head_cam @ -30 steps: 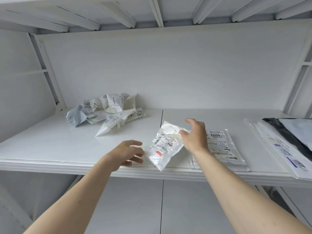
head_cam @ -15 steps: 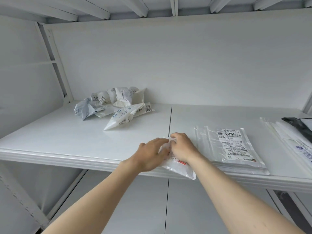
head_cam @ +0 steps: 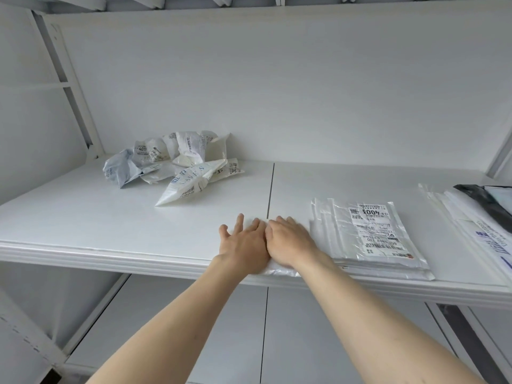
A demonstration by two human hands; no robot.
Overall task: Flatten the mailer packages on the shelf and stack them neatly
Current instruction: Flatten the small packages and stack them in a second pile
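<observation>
Now pressing flat: left hand (head_cam: 243, 241) and right hand (head_cam: 288, 242), fingers straight, side by side on mailer (head_cam: 278, 270) at near shelf (head_cam: 110, 231) edge, no longer lifted; stack (head_cam: 371, 236) just right, crumpled pile (head_cam: 171, 164) far left.

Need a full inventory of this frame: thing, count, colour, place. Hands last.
crumpled mailers: several, white and pale blue, heap at back left of the shelf
flat mailer stack: one pile, clear-white with labels, right of the hands
large mailers: a few, white and black, far right edge
pressed mailer: one, white, under both hands at the front lip
shelf: one, white
left hand: flat on the mailer
right hand: flat on the mailer
</observation>
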